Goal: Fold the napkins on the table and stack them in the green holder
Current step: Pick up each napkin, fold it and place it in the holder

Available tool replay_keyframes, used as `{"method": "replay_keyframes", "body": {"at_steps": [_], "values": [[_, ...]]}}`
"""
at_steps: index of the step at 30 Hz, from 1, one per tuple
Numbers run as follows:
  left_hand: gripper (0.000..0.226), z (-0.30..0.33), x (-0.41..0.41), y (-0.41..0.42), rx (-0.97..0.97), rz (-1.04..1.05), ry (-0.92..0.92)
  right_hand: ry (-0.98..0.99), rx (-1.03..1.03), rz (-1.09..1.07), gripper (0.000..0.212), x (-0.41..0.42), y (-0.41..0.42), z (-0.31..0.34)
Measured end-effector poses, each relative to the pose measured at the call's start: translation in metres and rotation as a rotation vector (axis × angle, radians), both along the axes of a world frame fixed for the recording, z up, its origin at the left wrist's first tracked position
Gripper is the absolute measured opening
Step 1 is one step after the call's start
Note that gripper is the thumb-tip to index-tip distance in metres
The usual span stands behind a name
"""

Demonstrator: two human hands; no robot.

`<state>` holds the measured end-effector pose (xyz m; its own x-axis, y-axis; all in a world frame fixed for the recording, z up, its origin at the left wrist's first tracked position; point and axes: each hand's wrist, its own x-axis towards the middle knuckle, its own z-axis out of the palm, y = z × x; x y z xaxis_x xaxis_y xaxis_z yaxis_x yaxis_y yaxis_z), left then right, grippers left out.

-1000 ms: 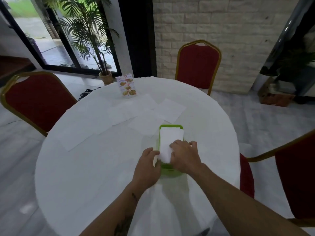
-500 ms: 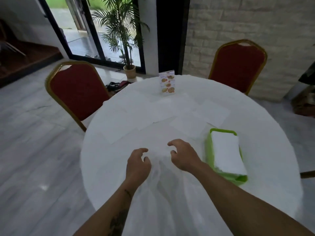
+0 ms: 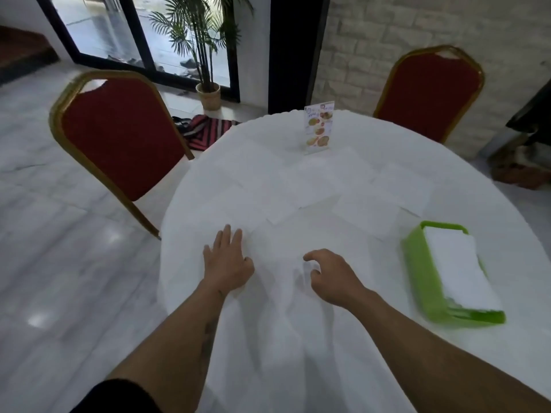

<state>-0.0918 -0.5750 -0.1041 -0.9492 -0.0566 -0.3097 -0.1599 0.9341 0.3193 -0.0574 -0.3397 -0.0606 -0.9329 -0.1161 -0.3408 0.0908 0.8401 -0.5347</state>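
Two bare forearms, no sleeves below the elbow. Left hand (image 3: 228,263) and right hand (image 3: 334,278) carry no rings, watch or gloves. Dark tattoo (image 3: 208,338) along the left inner forearm; dark garment (image 3: 119,396) at 7 o'clock.

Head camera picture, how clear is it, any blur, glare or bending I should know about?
Head view: soft throughout; the white napkins barely stand out from the white table. Head view: glare spots on the floor at left, bright daylight through the glass doors. Head view: wide-angle bending curves the table rim and chairs; the green holder looks smeared at its near corner.
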Motion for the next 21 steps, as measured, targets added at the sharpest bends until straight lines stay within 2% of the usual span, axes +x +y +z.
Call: {"method": "replay_keyframes", "body": {"at_steps": [3, 12, 21], "values": [[0.074, -0.011, 0.001, -0.005, -0.046, -0.054, -0.082, -0.03, 0.03, -0.033, 0.045, 0.001, 0.007, -0.004], [0.07, -0.021, 0.061, 0.024, -0.038, -0.119, 0.07, -0.078, -0.007, -0.134, 0.051, 0.018, 0.021, -0.02], [0.065, -0.007, 0.119, 0.097, -0.057, -0.292, 0.054, -0.069, 0.02, -0.306, 0.062, 0.057, 0.068, -0.021]]}}
